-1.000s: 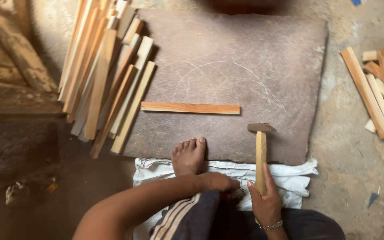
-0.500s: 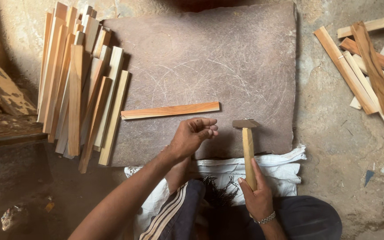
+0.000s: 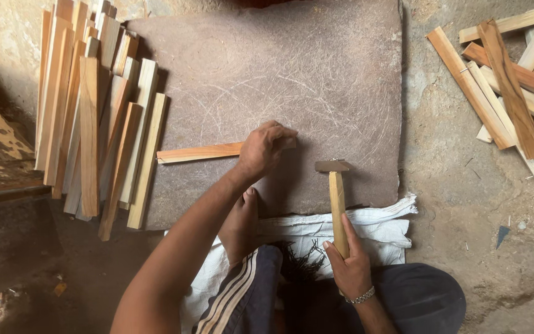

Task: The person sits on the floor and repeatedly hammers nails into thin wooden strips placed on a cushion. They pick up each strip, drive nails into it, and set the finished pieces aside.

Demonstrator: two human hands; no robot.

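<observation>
Scratched stone slab (image 3: 316, 80) fills mid-frame; on it the left hand (image 3: 266, 148) closes over the right end of a wooden strip (image 3: 199, 152). At lower right, the right hand (image 3: 348, 265) grips a hammer (image 3: 336, 198) upright, its head resting on the slab.

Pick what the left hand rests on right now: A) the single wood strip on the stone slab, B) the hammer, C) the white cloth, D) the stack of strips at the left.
A: the left hand lies on the strip on the slab, while the right hand holds the hammer.
</observation>
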